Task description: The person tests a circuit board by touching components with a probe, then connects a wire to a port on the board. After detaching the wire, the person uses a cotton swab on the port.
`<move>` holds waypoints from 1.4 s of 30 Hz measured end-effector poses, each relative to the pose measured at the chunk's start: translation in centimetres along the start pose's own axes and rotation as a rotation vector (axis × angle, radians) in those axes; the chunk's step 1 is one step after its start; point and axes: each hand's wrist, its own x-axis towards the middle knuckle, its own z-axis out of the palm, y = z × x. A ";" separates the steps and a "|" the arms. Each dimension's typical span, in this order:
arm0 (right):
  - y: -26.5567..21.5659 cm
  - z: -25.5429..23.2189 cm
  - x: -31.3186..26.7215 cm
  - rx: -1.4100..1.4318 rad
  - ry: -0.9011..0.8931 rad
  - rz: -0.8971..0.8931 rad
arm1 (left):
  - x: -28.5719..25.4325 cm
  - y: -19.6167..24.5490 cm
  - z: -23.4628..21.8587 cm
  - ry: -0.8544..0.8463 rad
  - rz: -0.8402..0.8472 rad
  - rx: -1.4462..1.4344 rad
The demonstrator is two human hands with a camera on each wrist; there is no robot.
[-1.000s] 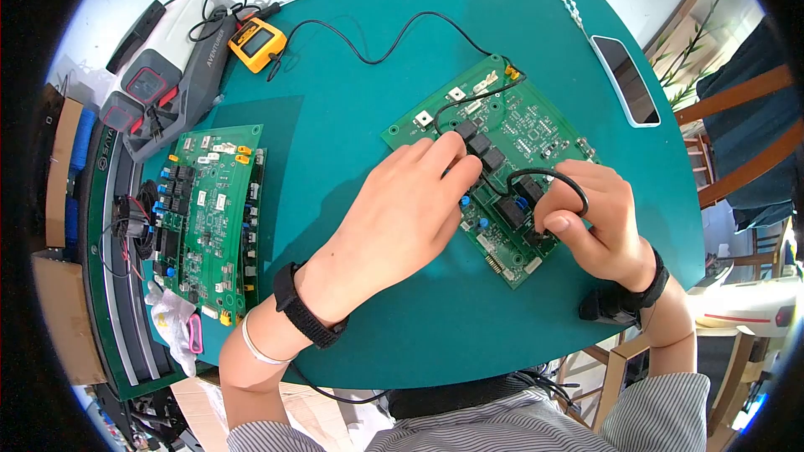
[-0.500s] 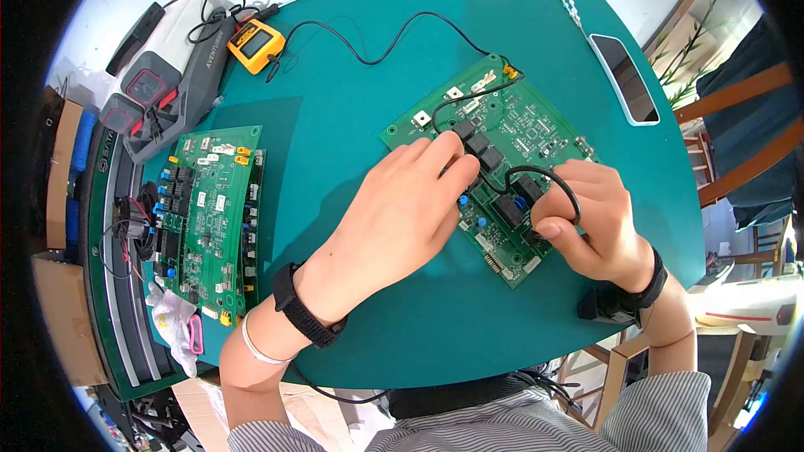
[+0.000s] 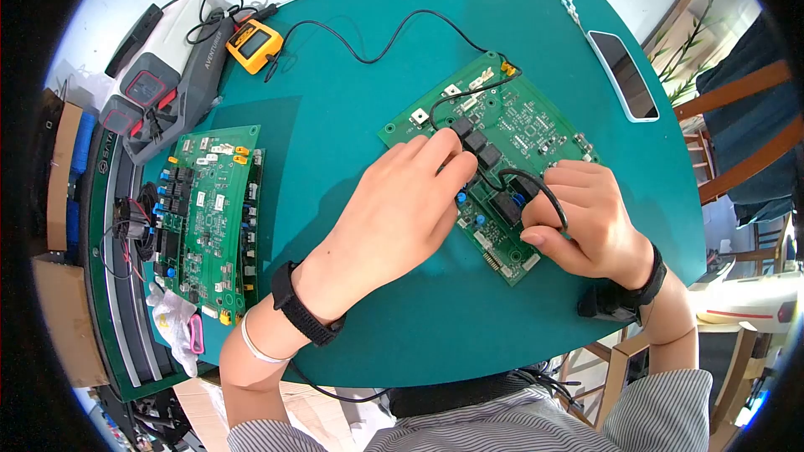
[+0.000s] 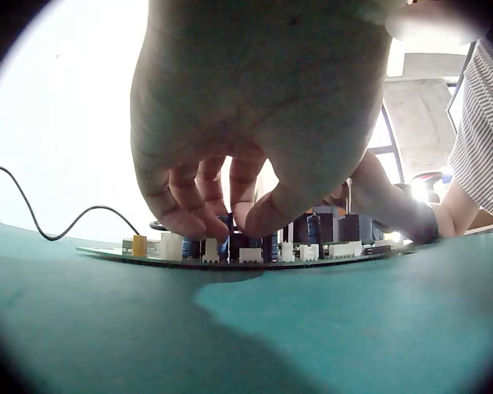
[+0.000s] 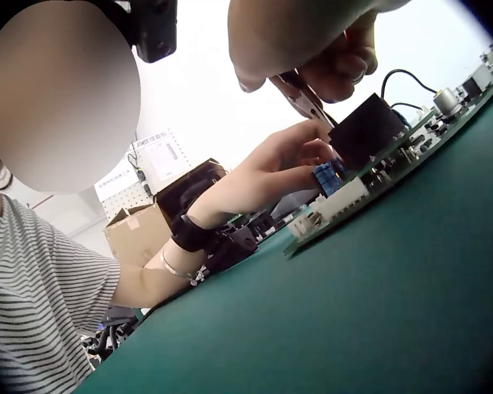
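Note:
A green circuit board (image 3: 536, 109) lies on the mat, with dark relays (image 3: 488, 156) along its middle. My left hand (image 3: 398, 201) bends over the board's left edge, thumb and fingertips pinched around its parts; in the left wrist view the fingertips (image 4: 222, 234) close on a dark and blue component. Over the lower right part, my right hand (image 3: 586, 218) grips a metal-tipped tool (image 5: 306, 100), whose tip points down beside a black relay (image 5: 367, 130). A black cable (image 3: 536, 174) loops from the right hand to the board. The tip's exact contact is hidden.
Stacked circuit boards (image 3: 209, 218) stand at the left, by a grey tool case (image 3: 197, 84). A yellow meter (image 3: 254, 46) sits at the back with its cable running to the board. A phone (image 3: 624, 75) lies at the right, above a black object (image 3: 605, 301).
My right hand has shifted slightly left, and the cable loop by it has swung left and down. The left hand keeps nearly the same pose over the board.

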 end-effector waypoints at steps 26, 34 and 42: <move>-0.2 0.1 0.1 -0.043 -0.041 -0.045 | 0.0 0.1 -0.1 -0.020 -0.010 0.003; -0.1 0.2 0.2 -0.036 -0.060 -0.070 | 0.0 0.0 -0.1 -0.018 -0.014 0.009; -0.2 0.2 0.1 -0.041 -0.083 -0.081 | 0.0 0.0 -0.1 -0.014 -0.009 0.012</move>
